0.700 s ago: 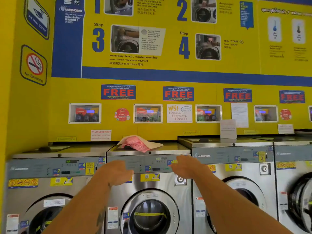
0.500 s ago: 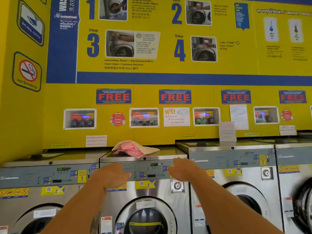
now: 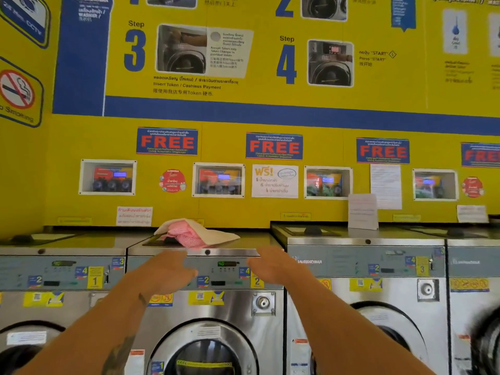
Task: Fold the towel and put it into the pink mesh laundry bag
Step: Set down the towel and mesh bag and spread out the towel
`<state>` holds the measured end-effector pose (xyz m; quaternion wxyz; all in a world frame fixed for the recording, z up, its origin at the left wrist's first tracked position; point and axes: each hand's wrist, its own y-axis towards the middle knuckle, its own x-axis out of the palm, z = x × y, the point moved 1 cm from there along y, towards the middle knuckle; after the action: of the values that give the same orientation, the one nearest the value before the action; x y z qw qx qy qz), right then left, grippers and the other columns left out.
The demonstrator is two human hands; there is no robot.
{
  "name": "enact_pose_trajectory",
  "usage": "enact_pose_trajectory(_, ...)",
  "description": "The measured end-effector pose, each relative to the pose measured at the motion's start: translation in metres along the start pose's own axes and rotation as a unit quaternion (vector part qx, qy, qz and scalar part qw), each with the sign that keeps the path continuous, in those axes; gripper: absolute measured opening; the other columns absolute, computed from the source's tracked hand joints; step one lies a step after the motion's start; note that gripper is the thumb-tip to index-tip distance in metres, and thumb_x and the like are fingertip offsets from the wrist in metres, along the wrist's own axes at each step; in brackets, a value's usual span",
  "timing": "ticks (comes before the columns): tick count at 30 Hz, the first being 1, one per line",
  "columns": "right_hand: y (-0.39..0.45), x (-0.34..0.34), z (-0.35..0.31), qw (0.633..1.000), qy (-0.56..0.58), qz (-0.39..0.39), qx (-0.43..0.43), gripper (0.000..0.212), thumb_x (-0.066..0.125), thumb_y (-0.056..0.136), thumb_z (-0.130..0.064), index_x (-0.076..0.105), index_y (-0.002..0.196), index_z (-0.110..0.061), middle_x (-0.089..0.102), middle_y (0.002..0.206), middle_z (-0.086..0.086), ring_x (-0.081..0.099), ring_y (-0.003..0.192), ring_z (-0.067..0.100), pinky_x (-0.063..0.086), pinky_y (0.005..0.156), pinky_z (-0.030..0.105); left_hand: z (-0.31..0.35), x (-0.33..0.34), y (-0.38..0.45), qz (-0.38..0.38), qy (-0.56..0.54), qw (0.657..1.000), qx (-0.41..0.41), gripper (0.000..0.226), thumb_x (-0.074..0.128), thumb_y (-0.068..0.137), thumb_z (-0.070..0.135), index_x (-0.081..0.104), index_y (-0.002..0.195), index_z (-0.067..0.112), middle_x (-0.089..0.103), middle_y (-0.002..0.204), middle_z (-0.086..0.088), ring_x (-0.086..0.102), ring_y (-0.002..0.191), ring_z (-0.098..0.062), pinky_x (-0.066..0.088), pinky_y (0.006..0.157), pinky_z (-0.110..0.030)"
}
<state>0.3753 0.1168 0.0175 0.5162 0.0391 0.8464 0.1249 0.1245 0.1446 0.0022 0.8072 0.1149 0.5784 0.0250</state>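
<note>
A laundromat wall in bright yellow and blue, printed with numbered washing steps and red "FREE" signs, rises behind a row of stainless-steel front-loading washing machines. The landmark here is the middle washing machine marked 2 (image 3: 205, 307), with a green number glowing on its grey control panel. On the flat steel top of that machine, towards its back edge and just in front of the wall, lies a small heap of cloth: the pale cream towel (image 3: 216, 234), loosely crumpled, with the pink mesh laundry bag (image 3: 184, 234) bunched against it and partly under it. Which piece overlaps which cannot be told exactly from this angle.

Both bare arms stretch up from below towards that machine. The left hand (image 3: 167, 272) hovers in front of the control panel, below and slightly left of the heap; its fingers are spread loosely and hold nothing. The right hand (image 3: 273, 266) is level with it, below and to the right of the heap, near the seam with the next machine over; its fingers are likewise loose, extended and empty. Neither hand touches the cloth.

As a judgement, the task is barely begun. The towel is unfolded, the bag looks flat and closed up, and nothing is inside it. Everything is left: taking the towel off the machine top, folding it, opening the bag and sliding the towel in.
</note>
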Motion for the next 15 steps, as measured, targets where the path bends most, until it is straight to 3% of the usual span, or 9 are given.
enact_pose_trajectory(4, 0.036, 0.017, 0.005, 1.000, 0.013, 0.001, -0.010, 0.046, 0.043, 0.098, -0.034, 0.053, 0.134, -0.006, 0.053, 0.141, 0.018, 0.051, 0.127, 0.035, 0.042, 0.103, 0.041, -0.012, 0.011, 0.026, 0.000, -0.001, 1.000, -0.003, 0.064, 0.048, 0.092, 0.050, 0.036, 0.149, 0.024, 0.040, 0.154, -0.003, 0.042, 0.136, -0.026, 0.037, 0.109, -0.038)
enact_pose_trajectory(7, 0.070, 0.040, 0.000, 0.999, 0.041, -0.001, -0.026, 0.038, 0.049, 0.096, -0.030, 0.058, 0.128, -0.012, 0.061, 0.127, 0.018, 0.061, 0.110, 0.031, 0.049, 0.095, 0.041, -0.034, 0.021, 0.054, 0.005, 0.000, 1.000, -0.005, 0.062, 0.046, 0.084, 0.050, 0.048, 0.140, 0.022, 0.044, 0.149, 0.001, 0.044, 0.133, -0.024, 0.036, 0.111, -0.036)
enact_pose_trajectory(10, 0.108, 0.071, -0.012, 0.996, 0.078, 0.007, -0.041, 0.040, 0.056, 0.093, -0.026, 0.056, 0.131, -0.014, 0.062, 0.124, 0.015, 0.064, 0.103, 0.030, 0.054, 0.088, 0.042, -0.053, 0.025, 0.083, 0.046, -0.019, 0.999, 0.012, 0.028, 0.047, 0.086, 0.037, 0.061, 0.103, 0.019, 0.059, 0.105, 0.002, 0.054, 0.097, -0.018, 0.044, 0.079, -0.026)
enact_pose_trajectory(12, 0.135, 0.091, -0.022, 0.993, 0.099, 0.020, -0.053, 0.044, 0.060, 0.092, -0.022, 0.052, 0.135, -0.015, 0.061, 0.119, 0.006, 0.062, 0.091, 0.023, 0.053, 0.070, 0.027, -0.064, 0.026, 0.105, 0.076, -0.059, 0.995, 0.027, 0.015, 0.049, 0.092, 0.025, 0.062, 0.096, 0.019, 0.052, 0.092, 0.003, 0.049, 0.087, -0.016, 0.035, 0.063, -0.024)
enact_pose_trajectory(15, 0.182, 0.113, -0.040, 0.992, 0.096, 0.040, -0.074, 0.043, 0.059, 0.092, -0.013, 0.048, 0.134, -0.012, 0.055, 0.096, -0.005, 0.056, 0.070, 0.014, 0.039, 0.045, 0.010, -0.088, 0.025, 0.145, 0.125, -0.194, 0.973, 0.023, 0.026, 0.052, 0.090, 0.020, 0.070, 0.108, 0.024, 0.062, 0.104, 0.007, 0.057, 0.089, -0.017, 0.041, 0.070, -0.025)
